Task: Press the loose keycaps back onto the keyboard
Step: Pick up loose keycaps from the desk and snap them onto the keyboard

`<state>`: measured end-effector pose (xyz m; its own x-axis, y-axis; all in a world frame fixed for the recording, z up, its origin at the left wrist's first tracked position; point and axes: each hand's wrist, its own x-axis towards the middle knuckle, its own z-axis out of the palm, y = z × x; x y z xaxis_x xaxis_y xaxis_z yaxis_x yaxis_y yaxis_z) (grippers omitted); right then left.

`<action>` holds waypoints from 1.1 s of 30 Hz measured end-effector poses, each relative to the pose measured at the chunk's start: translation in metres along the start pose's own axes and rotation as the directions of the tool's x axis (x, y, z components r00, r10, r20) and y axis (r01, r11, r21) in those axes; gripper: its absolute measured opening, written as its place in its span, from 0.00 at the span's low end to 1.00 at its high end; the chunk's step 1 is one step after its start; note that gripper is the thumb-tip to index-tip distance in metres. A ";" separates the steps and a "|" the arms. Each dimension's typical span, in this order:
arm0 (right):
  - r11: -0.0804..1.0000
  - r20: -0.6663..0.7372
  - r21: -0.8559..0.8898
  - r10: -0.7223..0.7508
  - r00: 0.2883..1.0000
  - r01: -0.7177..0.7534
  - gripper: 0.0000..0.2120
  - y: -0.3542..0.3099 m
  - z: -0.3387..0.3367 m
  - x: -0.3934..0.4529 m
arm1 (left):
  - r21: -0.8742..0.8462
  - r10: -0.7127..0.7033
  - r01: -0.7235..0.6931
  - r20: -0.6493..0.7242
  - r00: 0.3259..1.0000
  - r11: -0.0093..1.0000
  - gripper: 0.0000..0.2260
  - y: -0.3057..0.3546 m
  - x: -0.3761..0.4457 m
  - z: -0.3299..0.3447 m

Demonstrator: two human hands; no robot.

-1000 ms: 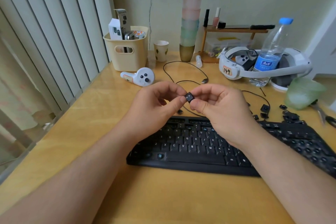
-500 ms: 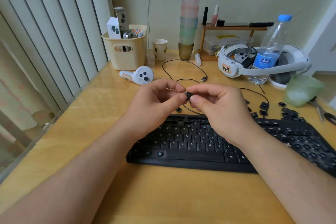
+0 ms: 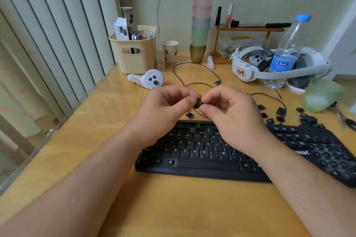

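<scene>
A black keyboard point(image 3: 202, 152) lies across the wooden table point(image 3: 92, 121), with bare key sockets at its right end. Above its top row, my left hand point(image 3: 165, 109) and my right hand point(image 3: 233, 111) meet, and both pinch one small black keycap point(image 3: 198, 103) between thumb and fingertips. One loose keycap point(image 3: 189, 115) lies on the table just below the hands. Several more loose keycaps point(image 3: 280, 111) are scattered behind the keyboard's right half.
A black cable point(image 3: 194, 71) loops behind the hands. A white controller point(image 3: 148, 79), beige basket point(image 3: 134, 52), paper cup point(image 3: 170, 51), stacked cups point(image 3: 201, 21), headset point(image 3: 269, 65), water bottle point(image 3: 287, 52), green cup point(image 3: 321, 95) and scissors point(image 3: 341, 115) crowd the back and right.
Both hands stay together above the keyboard, turning the keycap slightly between the fingertips. The camera view has shifted a little.
</scene>
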<state>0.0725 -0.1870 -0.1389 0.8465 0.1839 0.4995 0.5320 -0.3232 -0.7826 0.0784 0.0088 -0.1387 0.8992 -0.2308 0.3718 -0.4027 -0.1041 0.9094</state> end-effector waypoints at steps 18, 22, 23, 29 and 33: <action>0.988 0.021 -0.156 0.008 1.000 -0.004 0.14 -0.005 -0.008 0.001 | 0.020 -0.083 0.082 0.066 0.994 0.996 0.03 0.000 0.001 -0.002; 0.926 0.140 -0.375 0.008 0.990 0.045 0.09 -0.017 -0.020 0.011 | 0.070 -0.088 0.083 0.073 0.993 0.994 0.03 -0.001 0.000 -0.002; 0.904 0.185 -0.423 0.016 0.983 0.065 0.08 -0.021 -0.023 0.014 | 0.080 -0.090 0.084 0.076 0.993 0.993 0.03 -0.001 0.000 -0.002; 0.744 0.361 -0.628 0.021 0.932 0.226 0.06 -0.033 -0.027 0.026 | 0.092 -0.121 0.112 0.104 0.987 0.989 0.04 -0.004 0.001 0.000; 0.792 0.343 -0.607 0.186 0.921 0.066 0.04 -0.025 -0.033 0.039 | 0.276 -0.139 0.105 0.105 0.985 0.955 0.05 -0.004 0.002 -0.008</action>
<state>0.0919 -0.2026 -0.0870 0.8843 0.4275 0.1876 0.4668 -0.8072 -0.3612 0.0831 0.0164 -0.1406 0.9235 -0.3142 0.2201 -0.3371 -0.3908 0.8565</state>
